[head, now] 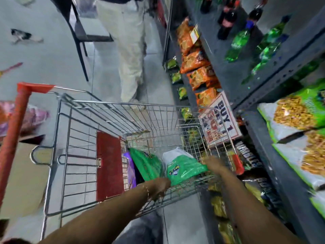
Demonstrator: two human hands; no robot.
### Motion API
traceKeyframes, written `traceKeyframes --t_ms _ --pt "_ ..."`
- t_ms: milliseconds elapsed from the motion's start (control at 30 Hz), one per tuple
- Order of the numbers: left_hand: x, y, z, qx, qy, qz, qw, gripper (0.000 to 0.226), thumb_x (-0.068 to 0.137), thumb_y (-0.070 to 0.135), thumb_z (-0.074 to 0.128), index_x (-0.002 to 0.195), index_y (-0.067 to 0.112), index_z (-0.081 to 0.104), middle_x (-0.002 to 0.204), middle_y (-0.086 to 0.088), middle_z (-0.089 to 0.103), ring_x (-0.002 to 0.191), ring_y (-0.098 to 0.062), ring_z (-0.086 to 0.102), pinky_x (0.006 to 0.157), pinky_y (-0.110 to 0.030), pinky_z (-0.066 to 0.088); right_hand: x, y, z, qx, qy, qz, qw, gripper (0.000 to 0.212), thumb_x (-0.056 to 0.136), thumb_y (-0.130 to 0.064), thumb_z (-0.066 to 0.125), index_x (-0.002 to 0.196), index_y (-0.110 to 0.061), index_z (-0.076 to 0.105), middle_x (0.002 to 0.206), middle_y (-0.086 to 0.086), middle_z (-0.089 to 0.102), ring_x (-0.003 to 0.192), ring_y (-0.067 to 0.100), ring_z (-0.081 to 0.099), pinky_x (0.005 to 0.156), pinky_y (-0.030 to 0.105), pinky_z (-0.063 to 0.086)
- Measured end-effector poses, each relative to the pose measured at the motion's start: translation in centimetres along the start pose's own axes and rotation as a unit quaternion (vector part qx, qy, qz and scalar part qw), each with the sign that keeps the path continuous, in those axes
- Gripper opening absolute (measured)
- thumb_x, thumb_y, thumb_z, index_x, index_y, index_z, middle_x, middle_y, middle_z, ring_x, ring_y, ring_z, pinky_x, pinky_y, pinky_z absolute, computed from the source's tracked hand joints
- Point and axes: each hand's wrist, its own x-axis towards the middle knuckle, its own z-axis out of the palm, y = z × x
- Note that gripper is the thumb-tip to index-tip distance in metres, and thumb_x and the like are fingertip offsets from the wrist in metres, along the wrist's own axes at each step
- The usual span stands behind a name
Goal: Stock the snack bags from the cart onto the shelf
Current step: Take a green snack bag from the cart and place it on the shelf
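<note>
A wire shopping cart [73,131] with a red handle stands in the aisle beside the shelf. Inside it lie a green-and-white snack bag [181,166], a plain green bag [146,162] and a purple bag [131,171]. My left hand [159,188] reaches over the cart's near rim and touches the lower edge of the green-and-white bag. My right hand [215,164] is at that bag's right edge, fingers curled on it. The grey shelf [281,173] on the right holds matching green-and-white snack bags [295,117]. The frame is blurred.
A person in light trousers [130,50] stands past the cart's far end. A "BUY 1" sign [221,118] hangs off the shelf over the cart's right rim. Orange snack bags [197,67] and green bottles [237,44] fill farther shelves. A black chair [82,30] stands at left.
</note>
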Motion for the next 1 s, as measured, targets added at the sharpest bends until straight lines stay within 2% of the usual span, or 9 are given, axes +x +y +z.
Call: traceKeyframes --t_ms 100,200,333,433,533,633,733,833,1000 --pt "0.6 1.1 -0.2 -0.096 0.034 -0.033 0.994 0.036 0.088 0.005 0.043 0.122 0.002 0.052 0.075 -0.005 0.053 0.071 -0.022 0.051 0.051 -0.019 0.039 -1.3 -0.5 -0.8 0.133 0.011 -0.016 0.991 0.019 0.087 -0.003 0.062 0.086 -0.014 0.077 0.115 0.017 0.068 0.092 0.033 0.066 0.074 0.044 0.057" --pt "0.6 1.8 -0.2 -0.13 0.145 -0.036 0.98 0.05 0.084 0.009 0.057 0.133 0.012 0.048 0.101 -0.02 0.067 0.075 -0.027 0.063 0.064 -0.027 0.05 -2.4 -0.6 -0.9 0.139 0.039 -0.089 0.986 0.035 0.085 0.009 0.061 0.096 -0.02 0.077 0.097 0.003 0.069 0.085 0.033 0.069 0.073 0.048 0.059" --pt "-0.6 2.0 -2.4 -0.132 0.263 -0.018 0.956 0.02 0.08 -0.002 0.056 0.089 0.006 0.072 0.089 -0.019 0.074 0.082 -0.029 0.071 0.077 -0.035 0.058 -4.1 -2.1 -1.5 0.077 0.115 -0.171 0.975 0.028 0.091 -0.002 0.059 0.088 -0.025 0.075 0.09 0.006 0.075 0.06 0.015 0.06 0.056 0.036 0.057" --pt "-3.1 3.3 -6.6 -0.172 0.343 0.047 0.922 0.03 0.086 -0.002 0.055 0.068 0.021 0.062 0.067 -0.002 0.066 0.058 -0.018 0.063 0.063 -0.039 0.059 -7.1 -3.7 -4.0 0.046 0.187 -0.251 0.949 0.019 0.09 -0.002 0.06 0.094 -0.013 0.075 0.093 0.002 0.069 0.071 0.013 0.06 0.066 0.032 0.057" --pt "-6.7 6.3 -11.3 -0.13 0.433 0.144 0.88 0.018 0.089 0.013 0.055 0.083 0.02 0.07 0.069 -0.002 0.067 0.052 -0.011 0.054 0.054 -0.028 0.045 -11.6 -5.8 -8.6 0.074 0.288 -0.303 0.905 0.006 0.082 -0.007 0.072 0.085 -0.012 0.075 0.089 -0.014 0.053 0.087 0.01 0.055 0.076 0.018 0.047" --pt "-11.3 10.1 -14.3 -0.216 0.474 0.278 0.807 0.007 0.086 0.018 0.063 0.087 0.02 0.07 0.066 0.0 0.067 0.056 -0.011 0.057 0.058 -0.029 0.046 -18.2 -7.3 -13.8 0.088 0.327 -0.344 0.876 0.002 0.081 -0.02 0.076 0.081 -0.018 0.075 0.085 -0.015 0.062 0.087 0.02 0.063 0.079 0.038 0.054" --pt "-16.1 14.4 -16.5 -0.289 0.414 0.451 0.736 0.052 0.067 0.029 0.08 0.111 0.015 0.056 0.086 0.0 0.061 0.075 -0.009 0.056 0.07 -0.025 0.047 -28.9 -8.0 -19.0 0.038 0.406 -0.351 0.843 0.008 0.081 -0.032 0.071 0.086 -0.027 0.073 0.086 -0.007 0.074 0.082 0.018 0.067 0.075 0.042 0.055" --pt "-18.5 19.6 -17.0 -0.251 0.269 0.533 0.762 0.112 0.043 0.024 0.085 0.14 0.021 0.028 0.132 0.005 0.052 0.12 -0.007 0.053 0.098 -0.018 0.045 -39.1 -8.4 -23.4 0.021 0.524 -0.389 0.758 0.012 0.079 -0.036 0.066 0.087 -0.027 0.07 0.083 -0.006 0.073 0.078 0.019 0.068 0.071 0.041 0.055" --pt "-24.2 31.8 -13.8 -0.117 0.205 0.591 0.771 0.08 0.035 0.028 0.097 0.1 -0.001 0.062 0.079 -0.009 0.074 0.086 0.003 0.069 0.063 -0.021 0.052 -51.5 -7.7 -32.2 0.072 0.659 -0.402 0.632 0.015 0.077 -0.033 0.07 0.075 -0.019 0.074 0.058 -0.006 0.059 0.059 0.007 0.052 0.062 0.03 0.044"
